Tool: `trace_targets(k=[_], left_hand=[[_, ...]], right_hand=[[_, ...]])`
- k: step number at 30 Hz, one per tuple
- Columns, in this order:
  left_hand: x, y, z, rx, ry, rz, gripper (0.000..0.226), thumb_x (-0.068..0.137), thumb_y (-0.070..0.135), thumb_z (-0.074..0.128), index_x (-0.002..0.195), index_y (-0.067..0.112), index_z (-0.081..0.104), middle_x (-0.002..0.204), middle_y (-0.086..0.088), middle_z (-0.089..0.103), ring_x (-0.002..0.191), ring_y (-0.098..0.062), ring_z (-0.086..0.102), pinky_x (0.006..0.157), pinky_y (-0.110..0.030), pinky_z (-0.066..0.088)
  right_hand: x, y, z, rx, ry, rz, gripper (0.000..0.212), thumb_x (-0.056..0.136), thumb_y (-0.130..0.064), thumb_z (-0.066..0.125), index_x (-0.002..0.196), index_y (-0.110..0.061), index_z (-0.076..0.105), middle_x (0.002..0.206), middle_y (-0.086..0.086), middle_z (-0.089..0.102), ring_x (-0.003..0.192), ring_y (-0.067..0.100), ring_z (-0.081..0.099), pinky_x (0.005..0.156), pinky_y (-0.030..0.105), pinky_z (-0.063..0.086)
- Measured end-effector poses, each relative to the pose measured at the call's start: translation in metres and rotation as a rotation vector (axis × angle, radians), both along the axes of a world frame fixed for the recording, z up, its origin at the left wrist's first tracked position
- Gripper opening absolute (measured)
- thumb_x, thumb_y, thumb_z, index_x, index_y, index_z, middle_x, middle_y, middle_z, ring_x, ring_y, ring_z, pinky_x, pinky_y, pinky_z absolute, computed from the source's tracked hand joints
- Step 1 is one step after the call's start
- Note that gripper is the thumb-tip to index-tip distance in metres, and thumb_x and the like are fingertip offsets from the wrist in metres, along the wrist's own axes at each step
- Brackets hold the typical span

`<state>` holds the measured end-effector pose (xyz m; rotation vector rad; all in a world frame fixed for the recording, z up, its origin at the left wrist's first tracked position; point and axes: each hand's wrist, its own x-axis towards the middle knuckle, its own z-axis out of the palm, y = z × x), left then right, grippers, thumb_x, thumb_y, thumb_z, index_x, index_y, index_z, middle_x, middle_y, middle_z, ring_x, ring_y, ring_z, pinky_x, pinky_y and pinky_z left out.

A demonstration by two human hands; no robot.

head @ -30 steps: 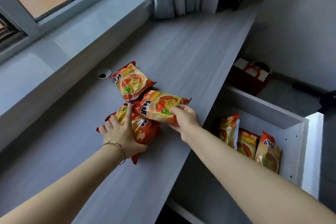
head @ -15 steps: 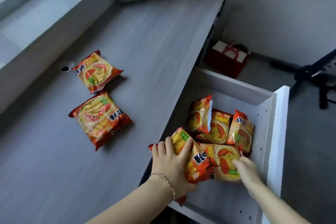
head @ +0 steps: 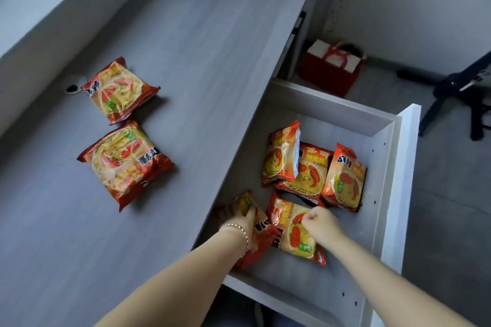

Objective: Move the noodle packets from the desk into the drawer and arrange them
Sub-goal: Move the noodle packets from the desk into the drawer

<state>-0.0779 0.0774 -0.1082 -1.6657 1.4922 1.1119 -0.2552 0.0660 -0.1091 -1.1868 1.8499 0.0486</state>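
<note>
Two red-and-yellow noodle packets lie flat on the grey desk (head: 186, 66): a far packet (head: 119, 89) and a near packet (head: 125, 163). The open white drawer (head: 385, 194) holds three packets at its back: one upright (head: 281, 154), one flat (head: 308, 175), one leaning at the right (head: 344, 180). My left hand (head: 243, 221) grips a packet (head: 261, 233) at the drawer's left side. My right hand (head: 322, 225) pinches the edge of a flat packet (head: 293, 233) lying beside it.
A red gift bag (head: 332, 66) stands on the floor beyond the drawer. A black stand's legs (head: 462, 87) reach in at the right. A small round cable port (head: 73, 85) sits in the desk near the windowsill. Closed drawer fronts run along the desk's far edge.
Both hands carried a packet each from the desk into the drawer and lowered them to its floor. The view shifted right and down towards the drawer.
</note>
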Motion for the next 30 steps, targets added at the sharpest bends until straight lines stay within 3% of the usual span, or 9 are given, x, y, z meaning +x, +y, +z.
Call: trace_targets(k=[2, 4, 8, 10, 14, 17, 23, 27, 30], left_hand=[[0.003, -0.007, 0.022, -0.102, 0.082, -0.048, 0.055, 0.087, 0.026, 0.059, 0.136, 0.02, 0.034, 0.138, -0.01, 0.042, 0.121, -0.031, 0.046, 0.097, -0.039, 0.043], [0.017, -0.015, 0.051, -0.341, 0.134, -0.105, 0.031, 0.093, 0.023, 0.045, 0.123, 0.02, 0.049, 0.125, -0.006, 0.055, 0.111, -0.028, 0.054, 0.088, -0.037, 0.047], [0.083, -0.03, 0.097, -0.88, 0.153, 0.042, 0.032, 0.09, 0.021, 0.047, 0.122, 0.018, 0.052, 0.13, -0.002, 0.052, 0.116, -0.026, 0.05, 0.095, -0.037, 0.042], [0.126, -0.038, 0.107, -0.994, 0.056, 0.126, 0.047, 0.084, 0.03, 0.058, 0.128, 0.018, 0.046, 0.139, -0.006, 0.042, 0.126, -0.027, 0.039, 0.103, -0.04, 0.034], [0.196, -0.047, 0.098, -0.712, -0.218, 0.307, 0.113, 0.056, 0.069, 0.068, 0.143, 0.027, 0.01, 0.155, -0.006, 0.004, 0.141, -0.031, 0.005, 0.11, -0.052, 0.019], [0.223, -0.054, 0.083, -0.538, -0.218, 0.331, 0.135, 0.042, 0.082, 0.063, 0.143, 0.03, -0.01, 0.155, -0.006, -0.006, 0.141, -0.032, -0.005, 0.112, -0.057, 0.008], [0.229, -0.061, 0.077, -0.511, -0.172, 0.272, 0.138, 0.04, 0.083, 0.062, 0.138, 0.035, -0.023, 0.143, -0.013, 0.023, 0.128, -0.037, 0.023, 0.108, -0.049, 0.019], [0.236, -0.052, 0.072, -0.6, -0.13, 0.283, 0.13, 0.049, 0.075, 0.063, 0.139, 0.032, -0.021, 0.138, -0.012, 0.024, 0.124, -0.035, 0.024, 0.109, -0.046, 0.019], [0.236, -0.049, 0.069, -0.642, -0.108, 0.309, 0.128, 0.049, 0.071, 0.063, 0.139, 0.033, -0.02, 0.136, -0.01, 0.023, 0.123, -0.034, 0.022, 0.108, -0.045, 0.017]], right_hand=[[0.011, -0.014, 0.016, -0.059, -0.033, 0.031, 0.014, 0.086, -0.015, 0.048, 0.077, -0.017, 0.059, 0.086, 0.002, 0.065, 0.076, 0.018, 0.056, 0.063, 0.029, 0.043], [0.028, -0.032, 0.034, -0.116, -0.086, 0.066, 0.021, 0.088, -0.018, 0.048, 0.069, -0.029, 0.049, 0.075, -0.009, 0.056, 0.067, 0.009, 0.051, 0.054, 0.025, 0.039], [0.086, -0.062, 0.072, -0.182, -0.263, 0.188, 0.015, 0.088, -0.019, 0.05, 0.075, -0.027, 0.053, 0.074, -0.011, 0.053, 0.069, 0.01, 0.052, 0.05, 0.02, 0.034], [0.12, -0.075, 0.087, -0.216, -0.333, 0.245, 0.011, 0.087, -0.017, 0.051, 0.079, -0.024, 0.055, 0.073, -0.011, 0.053, 0.071, 0.01, 0.053, 0.052, 0.018, 0.035], [0.188, -0.099, 0.1, -0.216, -0.36, 0.318, 0.008, 0.084, -0.016, 0.051, 0.085, -0.018, 0.058, 0.071, -0.007, 0.054, 0.079, 0.016, 0.053, 0.055, 0.021, 0.038], [0.232, -0.114, 0.098, -0.218, -0.338, 0.338, 0.021, 0.084, -0.014, 0.05, 0.102, -0.01, 0.06, 0.089, 0.003, 0.059, 0.091, 0.024, 0.057, 0.07, 0.023, 0.039], [0.307, -0.151, 0.082, -0.279, -0.293, 0.146, 0.053, 0.088, -0.026, 0.055, 0.131, -0.007, 0.03, 0.131, 0.019, 0.053, 0.111, 0.032, 0.055, 0.082, 0.032, 0.043], [0.354, -0.179, 0.071, -0.186, -0.412, -0.17, 0.046, 0.085, -0.034, 0.058, 0.116, -0.002, 0.045, 0.116, 0.02, 0.064, 0.087, 0.032, 0.067, 0.067, 0.037, 0.054], [0.364, -0.184, 0.063, -0.195, -0.391, -0.175, 0.031, 0.089, -0.025, 0.051, 0.109, -0.003, 0.058, 0.11, 0.019, 0.069, 0.084, 0.033, 0.069, 0.059, 0.035, 0.054]])
